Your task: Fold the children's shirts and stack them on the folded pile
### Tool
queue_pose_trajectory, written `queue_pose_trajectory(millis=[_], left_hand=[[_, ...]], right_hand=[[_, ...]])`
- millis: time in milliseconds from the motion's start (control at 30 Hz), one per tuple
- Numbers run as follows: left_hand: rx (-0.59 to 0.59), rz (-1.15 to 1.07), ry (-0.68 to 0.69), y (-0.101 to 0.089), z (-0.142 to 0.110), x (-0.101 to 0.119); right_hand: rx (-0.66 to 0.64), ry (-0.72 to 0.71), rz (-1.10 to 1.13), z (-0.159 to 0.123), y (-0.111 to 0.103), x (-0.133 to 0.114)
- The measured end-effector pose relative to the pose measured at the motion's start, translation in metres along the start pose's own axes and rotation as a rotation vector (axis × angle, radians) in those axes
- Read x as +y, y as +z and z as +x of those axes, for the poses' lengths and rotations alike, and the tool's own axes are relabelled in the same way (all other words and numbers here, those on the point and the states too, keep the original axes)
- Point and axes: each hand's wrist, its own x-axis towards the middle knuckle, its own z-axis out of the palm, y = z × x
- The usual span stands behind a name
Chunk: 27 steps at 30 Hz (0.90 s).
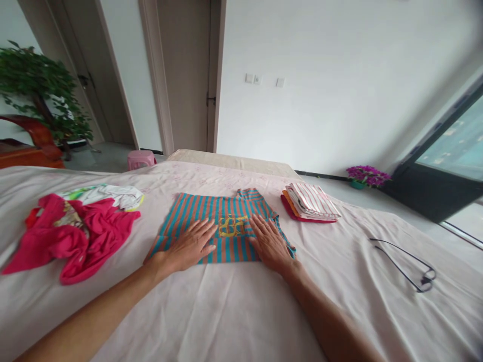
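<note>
A blue and orange striped shirt [204,206] with yellow lettering on its front lies spread on the cloth-covered surface, its collar end toward the right. My left hand [194,245] rests flat on the shirt's left half, fingers stretched out. On the other side of the lettering, my right hand [270,245] presses flat near the collar and sleeve, its fingers extended too. Neither hand grips anything. Parts of the shirt's near edge are hidden under both hands.
Crumpled pink clothing [98,226] lies at left with a white garment [123,196] behind it. At right sit a stack of folded clothes [311,201] and black-framed glasses [426,276]. A pink stool [141,159] stands beyond the light bedsheet [226,311].
</note>
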Motion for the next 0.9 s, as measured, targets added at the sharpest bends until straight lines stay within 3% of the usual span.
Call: queue_pose_trajectory(millis=[100, 333, 500, 600, 733, 900], left_hand=[[0.030, 0.039, -0.043, 0.005, -0.017, -0.030], [-0.009, 0.080, -0.278, 0.013, -0.030, -0.062], [0.032, 0.113, -0.464, 0.008, -0.006, -0.083], [0.113, 0.118, -0.426, 0.009, 0.021, -0.106], [0.119, 0.046, -0.251, 0.020, 0.055, -0.132], [0.010, 0.028, -0.320, 0.039, 0.075, -0.157]], right_hand=[[-0.070, -0.111, 0.032, 0.002, 0.006, -0.003], [-0.103, -0.020, -0.021, 0.006, 0.014, 0.017], [-0.170, 0.166, 0.018, 0.039, -0.001, 0.041], [-0.140, 0.228, 0.054, 0.076, 0.001, 0.056], [-0.158, 0.117, 0.108, 0.124, 0.030, 0.064], [-0.289, 0.044, 0.138, 0.160, 0.077, 0.072]])
